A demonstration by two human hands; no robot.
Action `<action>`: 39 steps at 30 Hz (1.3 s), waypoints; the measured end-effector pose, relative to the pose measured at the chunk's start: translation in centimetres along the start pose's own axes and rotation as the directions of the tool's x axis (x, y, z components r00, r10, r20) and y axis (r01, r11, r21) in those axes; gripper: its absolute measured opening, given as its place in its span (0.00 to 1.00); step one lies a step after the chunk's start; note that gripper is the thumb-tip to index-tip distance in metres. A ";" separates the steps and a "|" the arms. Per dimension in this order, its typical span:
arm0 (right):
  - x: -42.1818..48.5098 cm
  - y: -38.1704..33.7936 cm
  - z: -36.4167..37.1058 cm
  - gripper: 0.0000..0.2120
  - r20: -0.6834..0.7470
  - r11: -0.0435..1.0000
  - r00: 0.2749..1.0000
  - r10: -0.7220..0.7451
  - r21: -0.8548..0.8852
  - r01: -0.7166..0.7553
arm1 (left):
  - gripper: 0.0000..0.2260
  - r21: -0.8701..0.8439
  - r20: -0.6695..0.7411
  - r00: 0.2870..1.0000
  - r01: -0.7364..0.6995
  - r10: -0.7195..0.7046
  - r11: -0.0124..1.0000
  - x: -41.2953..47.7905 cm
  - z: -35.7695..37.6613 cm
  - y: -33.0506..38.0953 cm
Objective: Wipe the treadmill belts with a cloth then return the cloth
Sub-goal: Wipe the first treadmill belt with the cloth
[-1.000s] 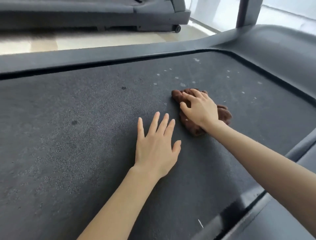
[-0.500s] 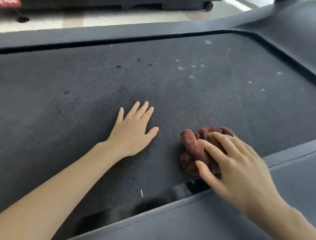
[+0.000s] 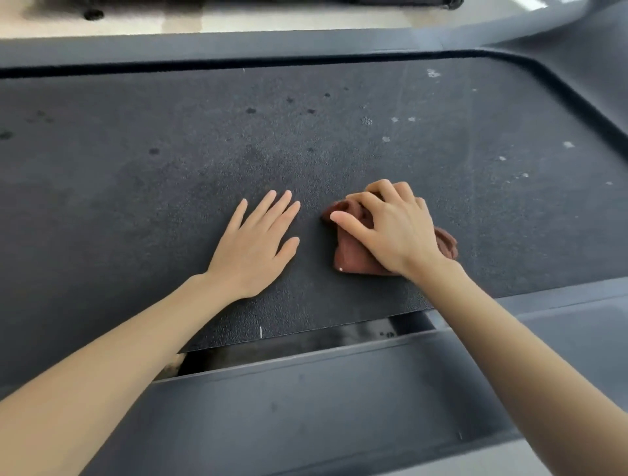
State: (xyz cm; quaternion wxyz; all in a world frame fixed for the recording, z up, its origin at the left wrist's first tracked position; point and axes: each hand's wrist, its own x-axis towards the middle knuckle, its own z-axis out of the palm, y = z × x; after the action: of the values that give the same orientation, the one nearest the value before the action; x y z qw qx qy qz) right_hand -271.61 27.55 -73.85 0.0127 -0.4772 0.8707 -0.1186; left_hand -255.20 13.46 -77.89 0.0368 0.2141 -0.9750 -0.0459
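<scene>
- Now my right hand (image 3: 397,231) presses the brown cloth (image 3: 353,258), fingers (image 3: 368,200) curled on it.
- My left hand (image 3: 256,248) lies flat on the treadmill belt (image 3: 170,176), fingers spread.

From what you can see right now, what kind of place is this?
Probably a gym or fitness room: the hands work on a treadmill belt with side rails, and what looks like another machine's base with a wheel stands across the pale floor.
</scene>
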 end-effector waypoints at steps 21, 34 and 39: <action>-14.7 -12.4 -0.3 0.19 0.006 0.976 0.981 -0.196 0.095 0.195 | 0.26 -0.006 0.046 0.977 -0.210 0.210 0.978 -1.5 -0.4 -2.6; -19.2 3.1 -3.9 0.05 -0.248 0.818 0.784 0.570 0.261 -0.512 | 0.31 -0.044 0.012 0.993 -0.115 0.116 0.992 -2.1 -0.4 -1.1; -15.5 -3.8 -1.2 0.10 -0.224 0.927 0.906 0.359 0.199 -0.318 | 0.32 -0.044 0.019 0.992 -0.125 0.126 0.991 -2.1 -0.6 -1.0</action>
State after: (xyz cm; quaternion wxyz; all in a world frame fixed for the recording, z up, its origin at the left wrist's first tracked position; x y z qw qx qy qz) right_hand -260.16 38.75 -73.22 -0.0420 -0.2963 0.9225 -0.2438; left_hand -252.78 13.40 -77.52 0.0333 0.1511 -0.9857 -0.0667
